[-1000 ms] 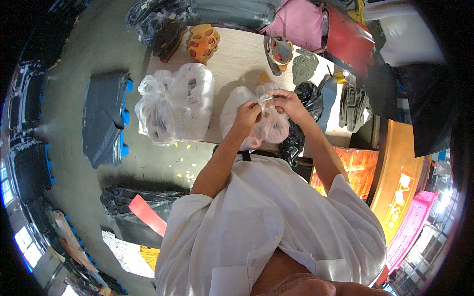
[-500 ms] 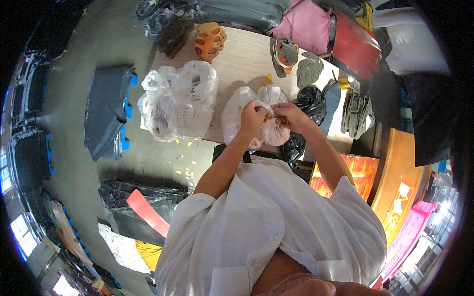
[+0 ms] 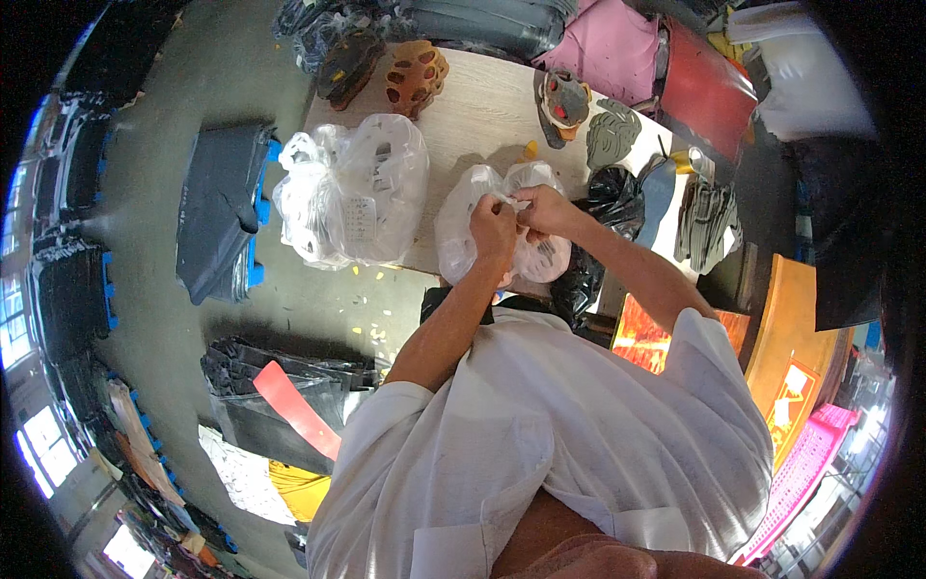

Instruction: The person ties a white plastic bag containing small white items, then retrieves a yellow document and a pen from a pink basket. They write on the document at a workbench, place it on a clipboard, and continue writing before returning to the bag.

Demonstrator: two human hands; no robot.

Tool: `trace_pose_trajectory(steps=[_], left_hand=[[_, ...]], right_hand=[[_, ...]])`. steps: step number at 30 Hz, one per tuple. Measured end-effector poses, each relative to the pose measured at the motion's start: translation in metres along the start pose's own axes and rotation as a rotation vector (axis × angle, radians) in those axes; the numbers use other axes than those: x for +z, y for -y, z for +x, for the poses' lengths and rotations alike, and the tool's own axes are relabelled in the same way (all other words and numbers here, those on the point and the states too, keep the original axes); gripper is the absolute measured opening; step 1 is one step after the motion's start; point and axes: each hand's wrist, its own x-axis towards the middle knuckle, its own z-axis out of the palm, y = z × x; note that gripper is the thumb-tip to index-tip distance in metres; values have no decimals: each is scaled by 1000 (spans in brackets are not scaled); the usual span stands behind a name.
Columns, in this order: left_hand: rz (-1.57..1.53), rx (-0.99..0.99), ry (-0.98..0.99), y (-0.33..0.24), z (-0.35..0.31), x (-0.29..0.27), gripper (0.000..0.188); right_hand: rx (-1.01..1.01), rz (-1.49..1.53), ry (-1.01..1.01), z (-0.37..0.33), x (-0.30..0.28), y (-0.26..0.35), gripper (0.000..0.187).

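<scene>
A translucent white plastic bag (image 3: pixel 456 224) stands at the front edge of the table (image 3: pixel 473 108), bulging on both sides of its gathered neck. My left hand (image 3: pixel 494 230) pinches the gathered plastic, its fingers curled tight. Close against it on the right, my right hand (image 3: pixel 546 212) grips a twisted end of the same bag's plastic. What lies inside the bag cannot be made out. To the left sits a larger, filled plastic bag (image 3: pixel 391 183), knotted at the top, with a printed label on its front.
Along the table's far side lie a brown piece with holes (image 3: pixel 417 77), a dark bundle (image 3: pixel 349 69), a grey and orange stack (image 3: pixel 564 101) and grey cut pieces (image 3: pixel 612 133). A black plastic bag (image 3: pixel 617 196) is right of my hands. Dark sheets (image 3: pixel 220 207) rest on a blue pallet.
My right hand has shifted slightly left and up, closer to my left hand, drawing a plastic end with it. The whole view has moved a little.
</scene>
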Motion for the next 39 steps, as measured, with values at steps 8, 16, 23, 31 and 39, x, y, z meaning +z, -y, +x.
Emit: trace_pose_trajectory(steps=[8,16,23,31,39], left_hand=[[-37,-67,164,-17,-17,-25,18],[25,8,404,-2,-24,-67,19],[576,518,463,-10,-6,-73,24],[406,651,555,-1,5,-103,22],[790,431,530,2,-8,-112,31]], right_hand=[[-183,-27,-418,0,23,-35,24],[-478,-244,-861,18,23,-69,29],[-103,630,-44,-29,-10,-38,44],[-469,-690,-168,-22,-12,-21,25],[-208,-669,-21,-18,-16,-30,33]])
